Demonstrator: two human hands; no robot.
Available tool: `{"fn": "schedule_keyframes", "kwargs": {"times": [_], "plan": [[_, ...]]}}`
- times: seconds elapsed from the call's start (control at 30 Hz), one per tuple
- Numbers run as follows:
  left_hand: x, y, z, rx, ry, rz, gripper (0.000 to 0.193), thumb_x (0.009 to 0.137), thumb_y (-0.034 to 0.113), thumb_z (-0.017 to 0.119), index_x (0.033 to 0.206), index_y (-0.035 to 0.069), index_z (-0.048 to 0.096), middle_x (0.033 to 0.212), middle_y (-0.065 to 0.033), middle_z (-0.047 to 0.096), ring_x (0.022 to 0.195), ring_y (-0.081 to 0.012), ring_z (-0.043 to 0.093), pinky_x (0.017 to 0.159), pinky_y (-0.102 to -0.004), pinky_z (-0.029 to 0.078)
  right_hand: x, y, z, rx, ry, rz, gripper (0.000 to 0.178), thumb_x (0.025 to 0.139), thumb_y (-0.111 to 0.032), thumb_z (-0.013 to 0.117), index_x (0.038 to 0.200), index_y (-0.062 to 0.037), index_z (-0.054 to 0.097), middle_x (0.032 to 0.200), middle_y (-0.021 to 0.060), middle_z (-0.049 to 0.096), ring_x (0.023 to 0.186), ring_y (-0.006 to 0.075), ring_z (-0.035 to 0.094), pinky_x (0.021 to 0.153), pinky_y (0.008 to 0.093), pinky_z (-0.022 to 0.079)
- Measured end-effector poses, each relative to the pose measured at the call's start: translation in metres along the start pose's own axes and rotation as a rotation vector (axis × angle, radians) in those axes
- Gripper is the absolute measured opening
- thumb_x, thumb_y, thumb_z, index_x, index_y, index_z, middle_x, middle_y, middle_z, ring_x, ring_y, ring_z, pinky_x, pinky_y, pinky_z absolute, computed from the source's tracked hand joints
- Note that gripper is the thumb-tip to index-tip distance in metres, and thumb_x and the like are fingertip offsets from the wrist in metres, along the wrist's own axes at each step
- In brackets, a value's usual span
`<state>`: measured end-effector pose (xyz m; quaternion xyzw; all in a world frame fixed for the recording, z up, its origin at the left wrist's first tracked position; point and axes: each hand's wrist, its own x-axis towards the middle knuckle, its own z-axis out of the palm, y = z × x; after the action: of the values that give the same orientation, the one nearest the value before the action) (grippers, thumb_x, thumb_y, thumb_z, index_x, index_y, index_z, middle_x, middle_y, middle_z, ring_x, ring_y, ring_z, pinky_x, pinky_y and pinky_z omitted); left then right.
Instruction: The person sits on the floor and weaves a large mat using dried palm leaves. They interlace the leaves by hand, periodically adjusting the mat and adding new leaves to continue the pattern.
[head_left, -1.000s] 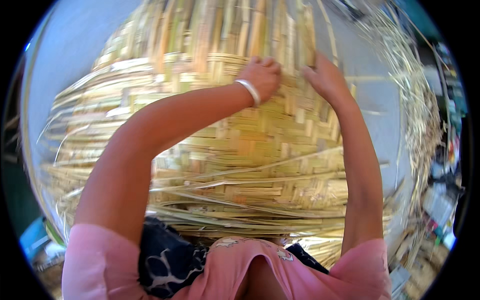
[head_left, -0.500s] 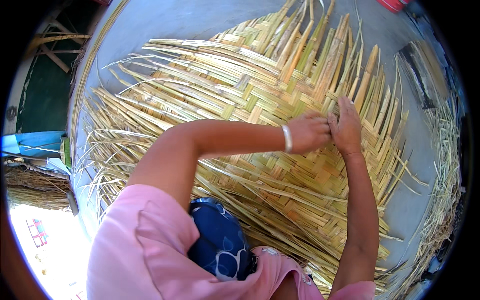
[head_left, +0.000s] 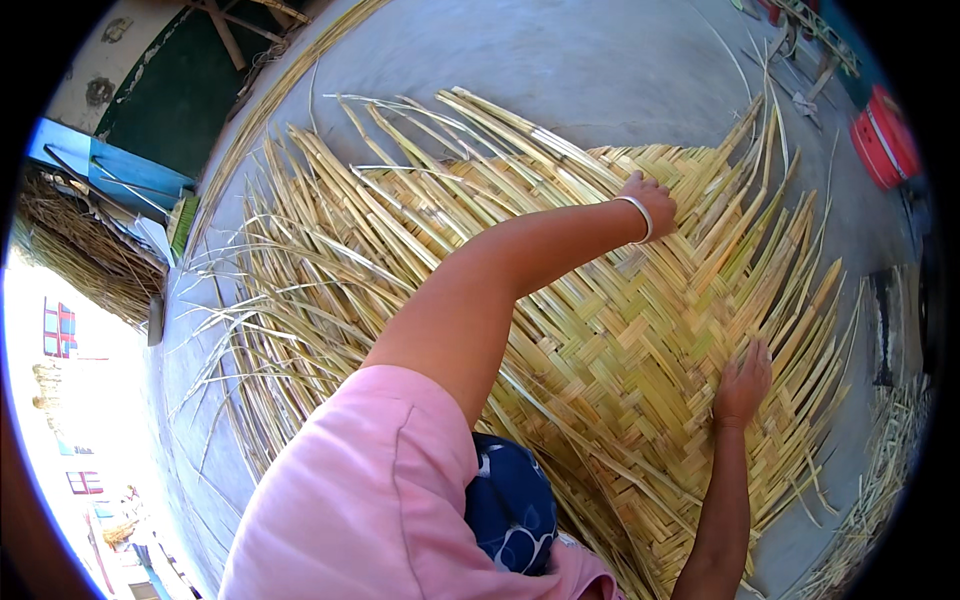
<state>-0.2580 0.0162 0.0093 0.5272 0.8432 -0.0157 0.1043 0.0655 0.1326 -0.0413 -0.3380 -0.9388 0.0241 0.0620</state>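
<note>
We find the woven mat [head_left: 650,320] spread on the grey floor [head_left: 610,80], with loose strips [head_left: 385,225] fanning from its sides; our left hand [head_left: 655,205] bends over strips near the far edge, and we cannot tell if its fingers close on any; our right hand [head_left: 742,385] lies flat on the weave, gripping nothing; we judge the strips light, springy and rather smooth, and they may split under a sharp bend; we should hold each one close to the weave, not at its thin tip.
</note>
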Motion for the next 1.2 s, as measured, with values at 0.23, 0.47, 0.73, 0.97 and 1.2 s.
{"fn": "schedule_keyframes", "kwargs": {"times": [0.23, 0.47, 0.73, 0.97, 1.2], "plan": [[0.014, -0.012, -0.003, 0.032, 0.041, 0.116, 0.040, 0.079, 0.052, 0.059, 0.093, 0.015, 0.068, 0.094, -0.0052, 0.065, 0.098, -0.0231, 0.058, 0.084, -0.0419, 0.037, -0.002, 0.007, 0.010, 0.011, 0.069, -0.059, 0.051, 0.091, -0.023, 0.045, 0.137, -0.0041, 0.037, 0.145, 0.0143, 0.033, 0.133, 0.0308, 0.030, 0.110, 0.0403, 0.020], [0.025, -0.017, 0.005, -0.031, -0.018, 0.085, 0.044, 0.081, 0.057, 0.053, 0.090, 0.016, 0.068, 0.086, -0.0076, 0.068, 0.090, -0.0268, 0.063, 0.085, -0.0445, 0.041, 0.000, 0.003, 0.011, 0.072, 0.010, 0.033, 0.052, 0.089, -0.024, 0.046, 0.135, -0.0019, 0.040, 0.144, 0.0175, 0.034, 0.132, 0.0338, 0.030, 0.110, 0.0423, 0.020], [0.032, -0.023, 0.031, -0.163, 0.132, 0.071, 0.053, 0.079, 0.063, 0.054, 0.075, 0.012, 0.063, 0.064, -0.0114, 0.061, 0.065, -0.0306, 0.061, 0.062, -0.0410, 0.047, 0.002, 0.009, 0.011, 0.020, 0.042, -0.037, 0.053, 0.089, -0.028, 0.046, 0.136, -0.0066, 0.039, 0.144, 0.0139, 0.033, 0.133, 0.0333, 0.028, 0.110, 0.0435, 0.017], [0.032, -0.024, 0.025, -0.135, 0.043, 0.085, 0.050, 0.083, 0.060, 0.051, 0.085, 0.013, 0.066, 0.071, -0.0109, 0.065, 0.072, -0.0299, 0.063, 0.067, -0.0409, 0.048, 0.002, 0.009, 0.008, -0.013, 0.026, -0.055, 0.053, 0.089, -0.029, 0.045, 0.137, -0.0076, 0.038, 0.144, 0.0134, 0.034, 0.132, 0.0316, 0.029, 0.110, 0.0421, 0.016], [0.033, -0.033, 0.035, -0.222, 0.231, 0.172, 0.052, 0.082, 0.052, 0.060, 0.061, 0.005, 0.050, 0.055, -0.0148, 0.050, 0.057, -0.0355, 0.051, 0.055, -0.0428, 0.042, 0.003, 0.008, 0.008, -0.027, 0.027, -0.071, 0.053, 0.089, -0.030, 0.046, 0.137, -0.0073, 0.039, 0.143, 0.0137, 0.035, 0.130, 0.0300, 0.032, 0.109, 0.0411, 0.016]]}}
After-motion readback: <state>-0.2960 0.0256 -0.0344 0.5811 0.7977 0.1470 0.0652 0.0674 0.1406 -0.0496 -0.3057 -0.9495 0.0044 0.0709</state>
